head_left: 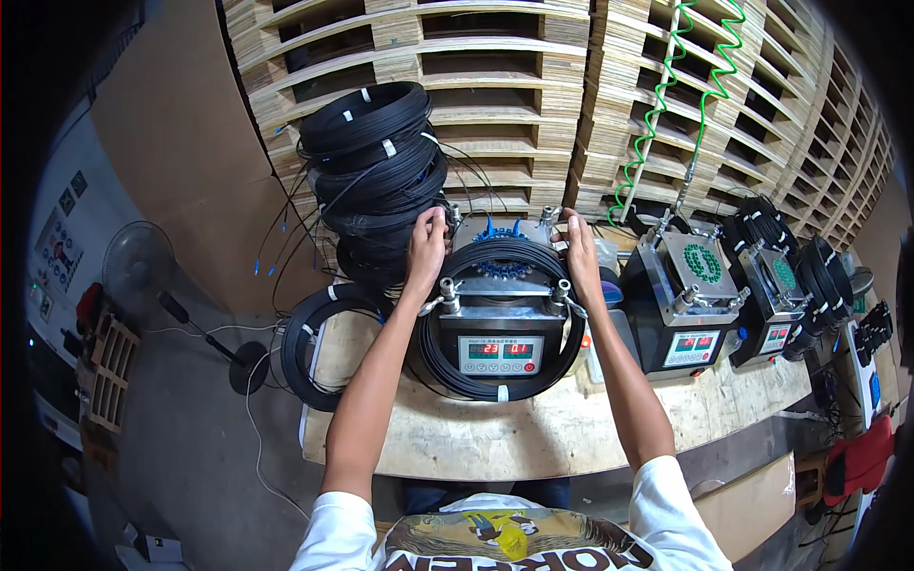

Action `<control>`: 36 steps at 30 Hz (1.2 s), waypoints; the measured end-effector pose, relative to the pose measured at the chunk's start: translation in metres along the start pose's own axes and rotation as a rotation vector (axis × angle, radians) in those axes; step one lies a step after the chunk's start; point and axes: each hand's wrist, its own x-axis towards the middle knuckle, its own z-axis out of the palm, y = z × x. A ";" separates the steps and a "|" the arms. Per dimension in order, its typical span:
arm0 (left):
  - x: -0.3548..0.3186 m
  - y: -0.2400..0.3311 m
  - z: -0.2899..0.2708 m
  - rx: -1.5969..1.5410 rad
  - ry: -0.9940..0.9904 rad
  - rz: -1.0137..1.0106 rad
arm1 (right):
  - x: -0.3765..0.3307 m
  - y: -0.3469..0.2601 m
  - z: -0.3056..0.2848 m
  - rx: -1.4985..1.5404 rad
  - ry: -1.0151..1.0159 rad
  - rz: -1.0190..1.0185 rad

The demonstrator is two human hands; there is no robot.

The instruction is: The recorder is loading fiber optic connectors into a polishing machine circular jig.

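Note:
A benchtop machine (503,331) with a metal top and a lit red display stands in front of me. A round fixture (505,270) on its top holds blue connectors, with two blue-tipped leads rising at the back. A coil of black cable (503,388) loops over the top and hangs around the front panel. My left hand (426,251) is closed at the far left corner post (454,217). At the far right corner post (549,217), my right hand (582,253) is curled in the same way. Whatever the fingertips grip there is mostly hidden.
Stacked black cable coils (371,181) rise at the back left, and another coil (319,357) overhangs the bench's left edge. Two similar machines with green connectors (703,265) stand to the right. Wooden pallets (476,67) wall the back. Green coiled air hoses (657,105) hang down.

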 end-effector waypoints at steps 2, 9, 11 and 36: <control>-0.002 0.002 0.002 -0.048 -0.001 0.011 | 0.001 -0.002 -0.001 0.001 -0.008 0.016; -0.004 0.012 0.002 0.067 -0.035 -0.031 | 0.000 -0.001 -0.003 -0.026 0.000 -0.003; -0.004 0.011 0.002 0.083 -0.046 -0.026 | 0.002 0.000 -0.002 -0.034 0.023 -0.042; -0.005 0.008 0.004 0.143 0.001 0.011 | -0.002 0.001 -0.002 0.034 0.034 -0.031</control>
